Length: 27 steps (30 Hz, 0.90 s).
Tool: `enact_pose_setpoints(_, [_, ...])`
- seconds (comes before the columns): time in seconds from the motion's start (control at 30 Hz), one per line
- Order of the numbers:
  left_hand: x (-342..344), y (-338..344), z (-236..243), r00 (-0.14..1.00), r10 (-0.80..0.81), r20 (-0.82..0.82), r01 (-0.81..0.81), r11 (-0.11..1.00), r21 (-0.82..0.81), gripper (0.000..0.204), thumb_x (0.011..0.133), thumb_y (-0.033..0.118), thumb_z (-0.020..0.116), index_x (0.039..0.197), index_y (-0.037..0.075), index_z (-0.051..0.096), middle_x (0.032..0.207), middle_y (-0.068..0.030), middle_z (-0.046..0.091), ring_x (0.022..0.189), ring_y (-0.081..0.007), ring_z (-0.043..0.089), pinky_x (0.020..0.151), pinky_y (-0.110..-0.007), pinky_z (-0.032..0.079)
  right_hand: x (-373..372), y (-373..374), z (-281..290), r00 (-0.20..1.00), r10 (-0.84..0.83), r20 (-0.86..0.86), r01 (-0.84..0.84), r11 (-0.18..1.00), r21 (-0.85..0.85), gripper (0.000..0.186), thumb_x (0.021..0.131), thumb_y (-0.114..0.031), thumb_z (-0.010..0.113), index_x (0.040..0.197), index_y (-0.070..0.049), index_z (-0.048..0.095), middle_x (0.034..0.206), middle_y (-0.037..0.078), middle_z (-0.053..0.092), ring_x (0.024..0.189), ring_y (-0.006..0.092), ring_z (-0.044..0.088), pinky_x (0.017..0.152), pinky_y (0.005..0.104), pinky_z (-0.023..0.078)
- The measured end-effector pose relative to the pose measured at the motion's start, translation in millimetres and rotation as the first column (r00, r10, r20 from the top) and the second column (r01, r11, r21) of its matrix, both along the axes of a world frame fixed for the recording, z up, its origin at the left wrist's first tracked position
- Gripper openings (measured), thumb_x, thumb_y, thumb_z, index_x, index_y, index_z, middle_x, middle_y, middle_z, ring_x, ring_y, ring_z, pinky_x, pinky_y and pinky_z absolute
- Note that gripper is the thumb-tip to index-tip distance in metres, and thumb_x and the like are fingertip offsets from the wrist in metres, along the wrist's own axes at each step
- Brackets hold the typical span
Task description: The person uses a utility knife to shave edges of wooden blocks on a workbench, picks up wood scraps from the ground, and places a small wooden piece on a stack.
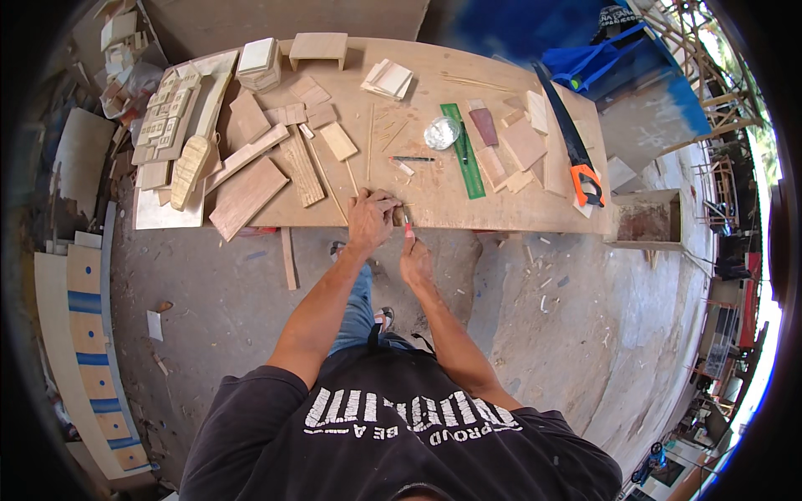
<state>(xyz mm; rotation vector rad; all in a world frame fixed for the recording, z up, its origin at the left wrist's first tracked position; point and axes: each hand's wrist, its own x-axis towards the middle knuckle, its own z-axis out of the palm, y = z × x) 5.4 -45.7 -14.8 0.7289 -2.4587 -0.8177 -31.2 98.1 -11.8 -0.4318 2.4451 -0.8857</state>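
At the near edge of the wooden table (510, 219), my left hand (373, 219) is closed, its fingers pressing down by the wood. A short thin wooden stick (408, 205) pokes out at its fingertips. My right hand (416, 262), just nearer and to the right, grips a small red-handled knife (408, 229). The blade points away from me toward the stick and is too small to make out well. Beyond the hands lie a dark pencil (413, 159), a green ruler (473, 174) and a round clear container (441, 133).
An orange-handled handsaw (588, 185) lies at the right end. Wooden boards (249, 200) and blocks crowd the left side, beside a carved wooden piece (191, 171). More wood pieces (524, 144) lie right of the ruler. Scraps litter the concrete floor (535, 334).
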Motion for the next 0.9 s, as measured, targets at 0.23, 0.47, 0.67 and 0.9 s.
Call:
enact_pose_setpoints(0.23, [0,-2,-1,1.0,-0.019,0.024,0.02,0.999,-0.026,0.018,0.083,0.009,0.068,0.093,0.018,0.08,0.101,0.0033,0.073,0.091,-0.0253,0.057,0.08,-0.041,0.038,-8,-6,-6,0.999,0.042,-0.017,-0.042,0.999,-0.003,0.062,0.106,-0.042,0.034,0.094,0.011,0.065,0.088,0.039,0.064,0.091,0.0567,0.062,0.08,0.0607,0.048])
enact_pose_setpoints(0.47, [-2,0,-2,0.998,0.004,0.059,-0.002,0.999,-0.041,0.018,0.082,0.011,0.07,0.093,0.02,0.08,0.101,0.0035,0.072,0.09,-0.0246,0.057,0.079,-0.041,0.039,-10,-19,-8,0.999,0.008,-0.043,-0.006,0.998,0.067,0.068,0.106,-0.046,0.032,0.087,0.01,0.067,0.087,0.037,0.065,0.088,0.0544,0.064,0.079,0.0592,0.05])
enact_pose_setpoints(0.67, [-3,0,-2,1.0,0.019,0.018,-0.02,0.999,0.033,0.013,0.081,0.013,0.072,0.089,0.019,0.08,0.097,0.0044,0.073,0.09,-0.0239,0.057,0.08,-0.04,0.039,-16,-7,14,0.958,-0.069,0.279,0.095,0.992,-0.081,0.071,0.106,-0.051,0.03,0.089,0.009,0.066,0.084,0.032,0.066,0.088,0.049,0.067,0.079,0.0554,0.049])
enact_pose_setpoints(0.9, [-4,-2,-6,1.0,0.03,-0.003,-0.03,0.999,0.024,0.01,0.082,0.015,0.073,0.088,0.02,0.079,0.099,0.0051,0.074,0.092,-0.0235,0.058,0.079,-0.041,0.04,-10,13,-12,0.999,-0.016,0.031,0.02,0.992,-0.128,0.073,0.105,-0.056,0.03,0.081,0.004,0.065,0.072,0.023,0.063,0.073,0.0395,0.064,0.069,0.0487,0.047])
